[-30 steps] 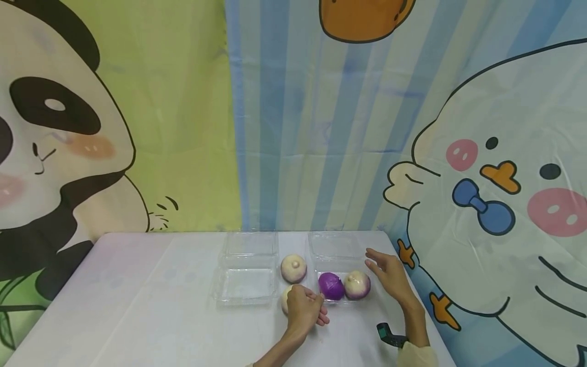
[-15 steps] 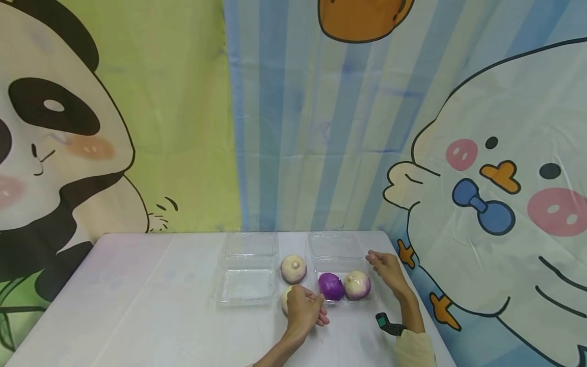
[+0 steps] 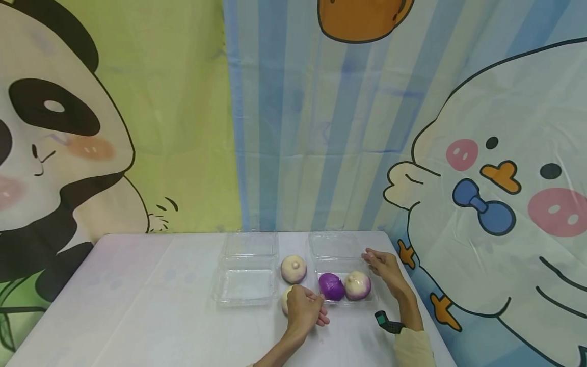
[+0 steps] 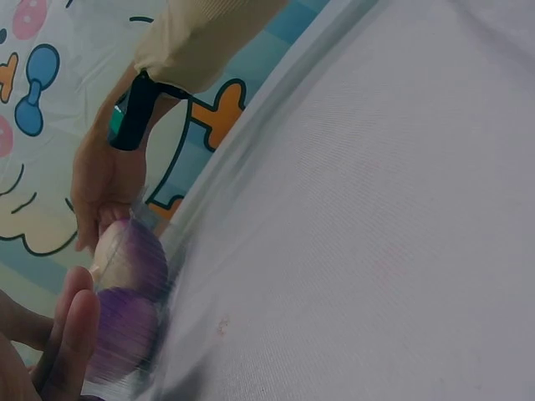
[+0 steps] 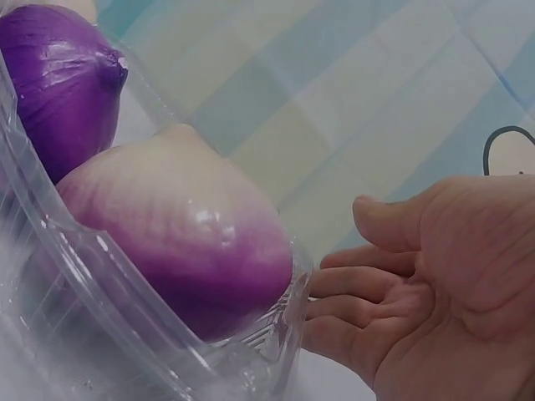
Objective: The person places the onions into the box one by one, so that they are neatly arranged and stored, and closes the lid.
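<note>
Holding the right hand (image 3: 386, 268) unclenched just right of the loaded clear container (image 3: 338, 266), nearer than the left hand (image 3: 303, 311) to the two-tone onion (image 3: 357, 285) inside; resting the left near the container's front-left corner, perhaps gripping, hard to tell.

Head view evenly lit; left wrist view dim, soft; glints on two-tone onion (image 5: 180, 238), clear container (image 5: 104, 255).
</note>
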Tool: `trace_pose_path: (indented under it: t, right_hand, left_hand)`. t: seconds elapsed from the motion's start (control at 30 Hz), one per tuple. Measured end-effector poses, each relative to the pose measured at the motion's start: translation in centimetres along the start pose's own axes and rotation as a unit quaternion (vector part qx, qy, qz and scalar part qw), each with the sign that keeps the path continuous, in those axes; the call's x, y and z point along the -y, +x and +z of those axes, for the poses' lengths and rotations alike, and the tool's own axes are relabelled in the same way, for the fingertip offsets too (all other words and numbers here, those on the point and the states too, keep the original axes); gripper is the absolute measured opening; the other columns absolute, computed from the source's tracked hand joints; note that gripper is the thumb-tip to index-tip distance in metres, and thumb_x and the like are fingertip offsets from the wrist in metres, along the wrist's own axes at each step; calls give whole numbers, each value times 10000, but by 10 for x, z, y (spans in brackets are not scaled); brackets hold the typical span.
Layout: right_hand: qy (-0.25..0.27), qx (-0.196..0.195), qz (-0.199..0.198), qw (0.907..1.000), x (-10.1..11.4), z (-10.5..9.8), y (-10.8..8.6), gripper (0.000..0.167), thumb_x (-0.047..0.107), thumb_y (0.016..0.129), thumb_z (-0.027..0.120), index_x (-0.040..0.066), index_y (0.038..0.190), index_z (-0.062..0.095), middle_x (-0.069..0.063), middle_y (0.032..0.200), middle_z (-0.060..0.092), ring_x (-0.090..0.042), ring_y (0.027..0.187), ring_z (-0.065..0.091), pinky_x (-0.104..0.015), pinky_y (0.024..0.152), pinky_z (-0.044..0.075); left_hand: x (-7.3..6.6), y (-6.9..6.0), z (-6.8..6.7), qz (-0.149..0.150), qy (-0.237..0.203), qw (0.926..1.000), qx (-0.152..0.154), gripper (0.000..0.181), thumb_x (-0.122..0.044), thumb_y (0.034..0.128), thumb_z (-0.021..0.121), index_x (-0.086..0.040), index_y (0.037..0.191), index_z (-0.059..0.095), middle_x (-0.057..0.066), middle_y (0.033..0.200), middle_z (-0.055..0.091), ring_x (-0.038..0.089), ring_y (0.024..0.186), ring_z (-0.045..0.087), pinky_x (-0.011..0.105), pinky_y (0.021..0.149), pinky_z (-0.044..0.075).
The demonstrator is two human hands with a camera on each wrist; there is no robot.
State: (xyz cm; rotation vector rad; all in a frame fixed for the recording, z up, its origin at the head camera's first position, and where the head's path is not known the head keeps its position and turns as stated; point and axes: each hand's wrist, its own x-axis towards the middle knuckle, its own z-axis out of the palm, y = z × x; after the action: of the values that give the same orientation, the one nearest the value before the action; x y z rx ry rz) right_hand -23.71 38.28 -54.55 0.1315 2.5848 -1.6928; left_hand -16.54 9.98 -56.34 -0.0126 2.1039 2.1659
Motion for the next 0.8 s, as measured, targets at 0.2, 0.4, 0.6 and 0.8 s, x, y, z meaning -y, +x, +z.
trace_pose_path:
  t: [0.2,0.4,0.6,0.8]
  right_hand:
    - [222,-35,-73,9997,4,-1,-1,578,265,1180,504,-93,1622,401,-309,1613,511,-470,1526,497,-481,1210,443]
    - [297,-131,-54,9995,4,-3,-3,572,268,1176,517,-82,1618,417,-310,1609,515,-467,1515,510,-454,1199,454]
    - [262,-170,-116,9994,1,-5,-2,571,295,1168,535,-50,1615,448,-269,1605,548,-435,1523,519,-414,1193,469]
    - [181,-185,-200,9995,0,-9,-2,589,355,1157,553,-7,1615,478,-233,1604,566,-420,1535,518,-440,1205,465]
  left_hand:
    - [0,-1,1,-1,-9,10000,13,90,66,955,703,77,874,665,111,583,733,219,433,718,362,425,635]
    - [0,0,1,11,14,10000,41,94,62,956,706,77,873,664,117,588,736,213,436,719,346,425,633]
    - [-2,-1,2,-23,46,10000,23,104,65,950,703,72,853,667,107,577,730,215,429,714,356,424,634]
    - [-3,-1,2,-2,40,10000,64,112,68,950,698,77,841,672,110,572,727,221,427,714,364,425,635]
